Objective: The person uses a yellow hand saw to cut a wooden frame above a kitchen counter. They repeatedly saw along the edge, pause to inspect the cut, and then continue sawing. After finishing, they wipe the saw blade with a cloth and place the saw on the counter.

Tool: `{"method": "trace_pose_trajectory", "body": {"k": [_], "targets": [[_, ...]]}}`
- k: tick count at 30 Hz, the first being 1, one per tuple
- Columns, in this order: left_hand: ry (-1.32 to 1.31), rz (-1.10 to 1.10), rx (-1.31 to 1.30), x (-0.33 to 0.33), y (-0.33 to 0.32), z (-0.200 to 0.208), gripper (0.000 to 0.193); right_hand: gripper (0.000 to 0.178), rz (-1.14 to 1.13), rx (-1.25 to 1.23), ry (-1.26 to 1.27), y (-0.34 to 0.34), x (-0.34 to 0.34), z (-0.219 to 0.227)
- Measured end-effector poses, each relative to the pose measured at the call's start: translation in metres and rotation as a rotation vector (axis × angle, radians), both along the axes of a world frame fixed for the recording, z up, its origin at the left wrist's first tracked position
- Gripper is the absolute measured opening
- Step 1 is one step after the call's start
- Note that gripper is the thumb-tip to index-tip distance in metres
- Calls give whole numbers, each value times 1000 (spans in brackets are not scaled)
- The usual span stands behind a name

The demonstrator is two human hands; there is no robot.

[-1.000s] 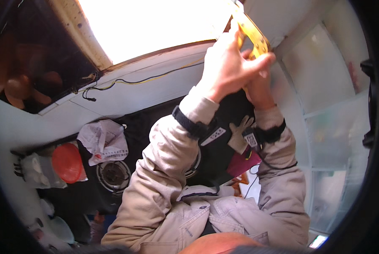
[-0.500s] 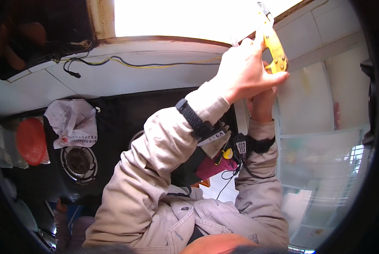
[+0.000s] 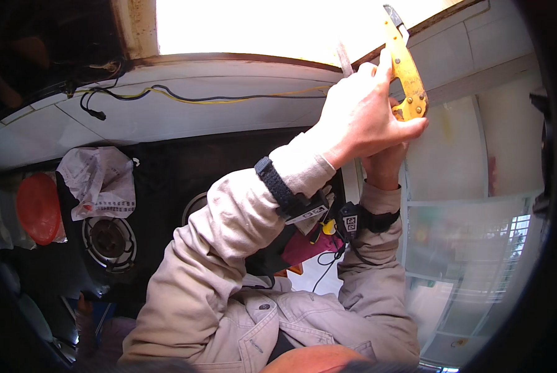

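Note:
High at the right, against the bright window, my left hand is closed around a yellow hand tool. The tool has rivets at its lower end and a grey metal tip pointing up; its exact kind is unclear. My left thumb stretches below the lower end. Behind and beneath my left hand is my right hand, close to the tool; its fingers are mostly hidden. Just above my left knuckles, a pale rod-like piece sticks up, and I cannot tell whether it belongs to the tool.
A black cooktop with a gas burner lies below left. Crumpled printed paper and a red oval lid or dish sit near it. Cables run along the white tiled wall. Frosted panels stand at the right.
My hands and the yellow tool have shifted slightly right and down in the view, while the cooktop and wall have slid slightly left. The grip looks unchanged.

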State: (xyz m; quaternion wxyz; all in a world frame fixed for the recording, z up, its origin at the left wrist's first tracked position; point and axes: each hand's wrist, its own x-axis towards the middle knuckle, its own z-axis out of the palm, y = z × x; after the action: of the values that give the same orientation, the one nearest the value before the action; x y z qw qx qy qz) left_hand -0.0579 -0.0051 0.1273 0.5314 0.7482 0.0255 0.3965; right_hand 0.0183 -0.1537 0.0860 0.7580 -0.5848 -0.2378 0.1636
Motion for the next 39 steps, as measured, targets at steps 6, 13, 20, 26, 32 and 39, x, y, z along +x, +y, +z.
{"method": "trace_pose_trajectory", "body": {"k": [6,13,20,26,32,39], "targets": [[-47,6,26,2,1,-5,106,59,-18,7,-12,1,6,-7],[-30,-2,-5,7,1,-3,108,54,-20,-4,-35,9,8,-2],[-40,-38,60,-5,-2,-7,111,37,-66,96,-110,17,-18,-8],[-17,-51,107,-3,-2,-5,103,18,-87,-21,-337,26,-25,4],[-13,-51,184,-8,-3,-8,108,12,-95,54,-310,31,-35,4],[53,-110,107,-5,1,1,108,12,-89,-41,-368,32,-32,17]]}}
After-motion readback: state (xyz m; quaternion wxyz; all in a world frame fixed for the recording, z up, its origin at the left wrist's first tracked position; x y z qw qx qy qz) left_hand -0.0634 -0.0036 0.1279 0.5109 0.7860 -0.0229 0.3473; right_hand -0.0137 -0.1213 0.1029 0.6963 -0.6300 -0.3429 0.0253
